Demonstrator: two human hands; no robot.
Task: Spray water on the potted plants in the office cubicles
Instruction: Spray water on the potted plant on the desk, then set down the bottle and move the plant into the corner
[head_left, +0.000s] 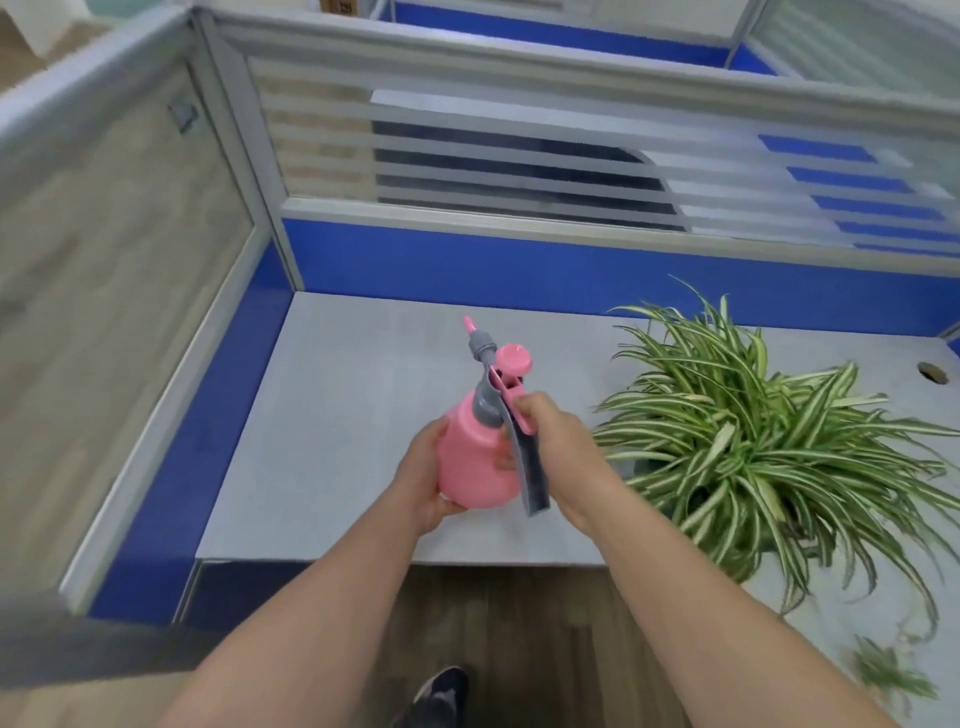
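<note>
We hold a pink spray bottle (475, 457) over a gray desk (353, 415).

Our left hand (423, 480) wraps the bottle's body, our right hand (558, 441) squeezes its gray handle. The spider plant (748, 447) sits just right. Blue cubicle walls (467, 270) stand around; wood floor (519, 623) lies below.

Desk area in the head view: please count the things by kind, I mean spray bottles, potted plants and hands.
Spray bottles: 1, the pink spray bottle, held above the desk.
Potted plants: 1, the striped-leaf plant on the desk's right side.
Hands: 2, left hand under the bottle's body, right hand at its handle.
Total: 4
</note>
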